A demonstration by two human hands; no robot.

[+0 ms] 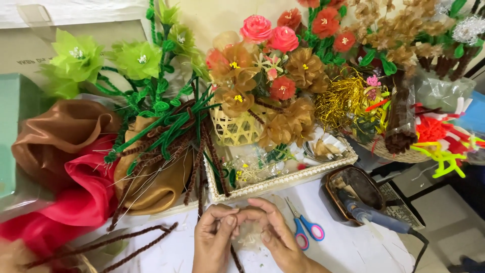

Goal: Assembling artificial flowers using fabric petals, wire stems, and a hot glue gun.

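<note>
White tabletop fills the lower part of the frame (pixel 353 253), crowded along its upper edge with handmade flowers. At bottom centre I see both hands meeting. My left hand (pixel 214 240) and right hand (pixel 275 232) have their fingertips pressed together around a small pale, translucent piece of fabric (pixel 251 236), pinching it from both sides; a brown fuzzy pipe cleaner (pixel 236 260) runs down from under it toward the bottom edge, though I cannot tell which hand grips the stem.

Just right of the right hand lie small scissors with blue and pink handles (pixel 303 230). Further right, a blue glue gun (pixel 376 218) rests with its nozzle over a dark brown tray (pixel 353 187), its black cord trailing to the lower right corner.

Above the hands sits a white-rimmed shallow tray (pixel 283 179) holding a woven pale basket (pixel 235 129) of gold, orange and pink fabric flowers. At left, brown satin cloth (pixel 55 134) and red cloth (pixel 76 197) lie bunched, with green flowers (pixel 101 58) on green stems in the upper left. Two more brown pipe cleaners (pixel 126 242) lie across the table at lower left.
</note>
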